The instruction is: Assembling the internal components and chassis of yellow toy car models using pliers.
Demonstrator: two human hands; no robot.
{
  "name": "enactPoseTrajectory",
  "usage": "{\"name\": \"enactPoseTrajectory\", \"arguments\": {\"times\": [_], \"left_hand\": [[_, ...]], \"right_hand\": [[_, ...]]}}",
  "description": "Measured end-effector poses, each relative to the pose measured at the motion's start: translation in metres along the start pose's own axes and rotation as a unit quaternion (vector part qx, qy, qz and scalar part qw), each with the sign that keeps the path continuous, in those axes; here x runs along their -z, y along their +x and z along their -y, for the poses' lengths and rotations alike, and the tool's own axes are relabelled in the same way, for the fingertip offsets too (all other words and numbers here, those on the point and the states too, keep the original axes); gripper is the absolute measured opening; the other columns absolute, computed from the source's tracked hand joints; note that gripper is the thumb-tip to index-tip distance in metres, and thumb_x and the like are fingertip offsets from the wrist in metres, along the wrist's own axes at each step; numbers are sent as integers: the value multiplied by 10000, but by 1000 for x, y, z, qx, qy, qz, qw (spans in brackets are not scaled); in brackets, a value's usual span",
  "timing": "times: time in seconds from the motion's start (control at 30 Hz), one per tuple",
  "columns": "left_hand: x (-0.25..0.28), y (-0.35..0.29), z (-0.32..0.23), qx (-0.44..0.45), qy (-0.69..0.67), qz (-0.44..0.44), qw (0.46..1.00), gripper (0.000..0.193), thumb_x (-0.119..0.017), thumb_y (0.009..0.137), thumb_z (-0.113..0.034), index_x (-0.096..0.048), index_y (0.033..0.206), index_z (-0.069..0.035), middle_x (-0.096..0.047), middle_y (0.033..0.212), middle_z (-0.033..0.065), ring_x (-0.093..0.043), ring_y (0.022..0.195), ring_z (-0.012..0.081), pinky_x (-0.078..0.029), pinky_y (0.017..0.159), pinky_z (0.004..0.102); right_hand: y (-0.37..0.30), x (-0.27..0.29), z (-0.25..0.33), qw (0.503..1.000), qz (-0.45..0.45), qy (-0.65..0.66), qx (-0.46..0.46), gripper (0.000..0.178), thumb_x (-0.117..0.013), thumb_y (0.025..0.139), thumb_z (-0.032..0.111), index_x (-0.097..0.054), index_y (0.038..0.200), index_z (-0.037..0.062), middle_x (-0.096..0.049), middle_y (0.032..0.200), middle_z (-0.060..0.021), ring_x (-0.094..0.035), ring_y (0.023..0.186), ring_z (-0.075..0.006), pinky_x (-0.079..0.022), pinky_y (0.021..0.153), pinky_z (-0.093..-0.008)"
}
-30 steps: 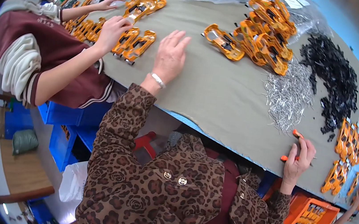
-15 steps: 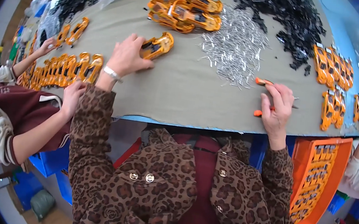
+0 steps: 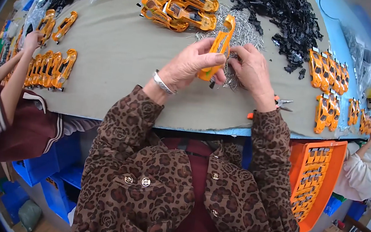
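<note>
My left hand (image 3: 184,67) grips an orange toy car body (image 3: 219,48), tilted on its side above the table. Beside it, my right hand (image 3: 253,73) has its fingertips drawn together against the car's edge; anything between them is hidden. Behind both hands spreads a heap of thin silver metal pins (image 3: 251,33). Pliers with orange handles (image 3: 284,103) lie on the cloth, partly covered by my right wrist. Beyond my left hand, more orange car bodies (image 3: 182,11) are stacked in a pile.
A mound of small black parts (image 3: 283,19) lies at the far right. Car bodies stand in rows (image 3: 327,71) along the right edge and at the left (image 3: 47,69), near a co-worker's hand (image 3: 31,41). An orange crate (image 3: 338,165) stands below the table's right side.
My left hand has lifted the car body off the cloth and brought it right. My right hand has left the pliers and moved up beside the car. The co-worker's near arm has shifted left.
</note>
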State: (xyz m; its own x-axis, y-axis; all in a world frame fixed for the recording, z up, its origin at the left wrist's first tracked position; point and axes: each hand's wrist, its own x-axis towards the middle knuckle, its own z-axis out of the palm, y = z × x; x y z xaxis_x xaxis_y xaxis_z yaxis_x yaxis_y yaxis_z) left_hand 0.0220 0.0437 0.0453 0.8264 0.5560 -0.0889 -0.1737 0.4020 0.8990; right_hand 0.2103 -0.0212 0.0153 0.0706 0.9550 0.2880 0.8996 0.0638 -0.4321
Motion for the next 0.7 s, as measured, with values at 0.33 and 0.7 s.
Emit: {"name": "enactPoseTrajectory", "arguments": {"times": [0.33, 0.7], "left_hand": [[16, 7, 30, 66, -294, 28, 953, 492, -549, 903, -377, -421, 1218, -21, -580, 997, 175, -632, 828, 275, -534, 757, 458], [32, -5, 26, 66, -292, 27, 954, 446, -547, 904, -363, -455, 1187, -31, -579, 1021, 169, -621, 882, 276, -516, 816, 488]], "right_hand": [[1, 8, -12, 964, -75, 247, -57, 86, -656, 773, 30, -672, 857, 27, -591, 737, -47, -541, 647, -112, -429, 587, -228], [-5, 15, -4, 907, -74, 395, -128, 93, -618, 823, 5, -678, 892, -6, -585, 774, 5, -495, 658, -39, -388, 572, -180]]}}
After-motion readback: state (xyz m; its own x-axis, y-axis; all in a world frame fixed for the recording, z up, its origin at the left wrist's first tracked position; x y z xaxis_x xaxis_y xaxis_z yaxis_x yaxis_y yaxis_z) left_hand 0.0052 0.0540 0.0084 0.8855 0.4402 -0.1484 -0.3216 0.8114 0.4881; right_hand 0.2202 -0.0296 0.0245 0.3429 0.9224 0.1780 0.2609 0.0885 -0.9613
